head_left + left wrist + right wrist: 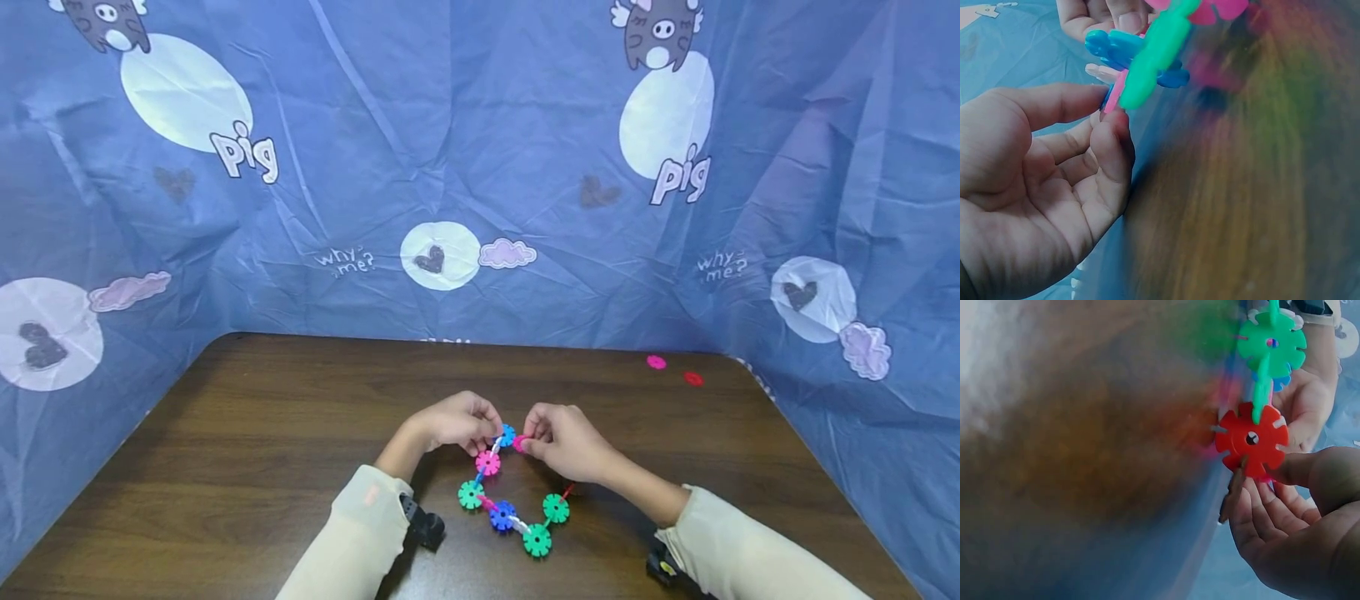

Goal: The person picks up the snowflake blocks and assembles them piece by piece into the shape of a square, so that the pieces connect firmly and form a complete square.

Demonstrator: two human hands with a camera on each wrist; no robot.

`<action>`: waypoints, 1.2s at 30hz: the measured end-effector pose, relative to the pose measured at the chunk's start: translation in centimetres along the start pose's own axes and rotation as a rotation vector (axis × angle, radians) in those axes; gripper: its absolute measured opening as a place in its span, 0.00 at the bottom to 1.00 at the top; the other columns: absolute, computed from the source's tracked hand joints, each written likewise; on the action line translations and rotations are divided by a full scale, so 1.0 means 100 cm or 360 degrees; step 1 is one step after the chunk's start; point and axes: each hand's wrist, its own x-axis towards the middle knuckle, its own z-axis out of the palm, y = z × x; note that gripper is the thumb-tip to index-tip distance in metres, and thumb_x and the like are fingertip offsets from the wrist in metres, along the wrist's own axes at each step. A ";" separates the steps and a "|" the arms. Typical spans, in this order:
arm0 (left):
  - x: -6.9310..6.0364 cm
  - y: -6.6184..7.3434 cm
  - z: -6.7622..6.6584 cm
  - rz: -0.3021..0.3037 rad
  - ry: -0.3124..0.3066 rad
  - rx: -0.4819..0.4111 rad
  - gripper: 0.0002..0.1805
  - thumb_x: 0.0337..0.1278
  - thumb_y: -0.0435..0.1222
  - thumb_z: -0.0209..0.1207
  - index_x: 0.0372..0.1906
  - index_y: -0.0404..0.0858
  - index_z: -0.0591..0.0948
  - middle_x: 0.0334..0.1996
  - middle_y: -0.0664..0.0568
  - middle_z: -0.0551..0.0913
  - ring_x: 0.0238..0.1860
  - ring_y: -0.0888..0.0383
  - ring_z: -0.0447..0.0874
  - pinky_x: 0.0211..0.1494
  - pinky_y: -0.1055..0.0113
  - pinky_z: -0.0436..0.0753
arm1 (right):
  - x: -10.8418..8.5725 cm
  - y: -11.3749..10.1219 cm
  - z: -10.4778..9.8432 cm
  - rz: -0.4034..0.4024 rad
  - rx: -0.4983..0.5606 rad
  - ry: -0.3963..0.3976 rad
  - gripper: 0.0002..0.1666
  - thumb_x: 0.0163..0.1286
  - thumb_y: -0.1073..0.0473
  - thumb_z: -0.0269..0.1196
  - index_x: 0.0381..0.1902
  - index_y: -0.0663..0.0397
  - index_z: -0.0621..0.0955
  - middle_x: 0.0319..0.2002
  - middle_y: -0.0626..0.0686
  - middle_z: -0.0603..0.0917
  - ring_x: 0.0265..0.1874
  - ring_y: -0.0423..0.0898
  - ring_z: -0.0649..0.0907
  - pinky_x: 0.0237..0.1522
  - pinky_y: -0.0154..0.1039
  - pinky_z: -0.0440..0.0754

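Slotted plastic snowflake discs are joined in a chain that curves in a loop between the hands. At the upper left of the loop, my left hand (456, 421) pinches the chain beside a light blue disc (507, 435). My right hand (566, 439) pinches a pink disc (519, 444) close to that blue disc. Lower on the chain are a pink disc (488, 463), a dark blue disc (503, 517) and several green discs (537, 541). In the right wrist view, a red disc (1263, 434) and a brown disc (1231, 497), seen edge-on, are near the right fingers.
A loose pink disc (656, 362) and a loose red disc (693, 379) lie at the far right of the brown wooden table (300, 417). Behind the table hangs a blue printed cloth (525, 308). Wrist cameras sit at both cuffs.
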 end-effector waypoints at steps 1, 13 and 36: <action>0.000 0.000 0.000 -0.0002 -0.0002 -0.0001 0.08 0.63 0.27 0.56 0.43 0.27 0.82 0.29 0.48 0.80 0.28 0.57 0.79 0.30 0.68 0.82 | 0.000 0.000 -0.001 -0.0002 -0.0003 0.0002 0.11 0.65 0.66 0.72 0.30 0.50 0.79 0.25 0.41 0.81 0.25 0.36 0.79 0.29 0.33 0.81; 0.000 0.000 0.001 -0.0027 0.0027 -0.0123 0.06 0.66 0.28 0.58 0.41 0.27 0.83 0.27 0.49 0.80 0.25 0.59 0.79 0.28 0.70 0.81 | 0.002 -0.001 0.004 -0.0039 -0.0090 0.0122 0.10 0.65 0.64 0.72 0.31 0.49 0.80 0.26 0.41 0.82 0.26 0.35 0.81 0.31 0.33 0.82; 0.000 -0.001 0.002 -0.0118 0.0128 -0.0421 0.06 0.64 0.24 0.60 0.40 0.23 0.83 0.23 0.49 0.81 0.23 0.60 0.80 0.31 0.70 0.84 | 0.003 -0.010 0.010 0.0224 0.0100 0.0242 0.09 0.60 0.65 0.76 0.25 0.52 0.85 0.21 0.42 0.83 0.20 0.38 0.80 0.23 0.33 0.79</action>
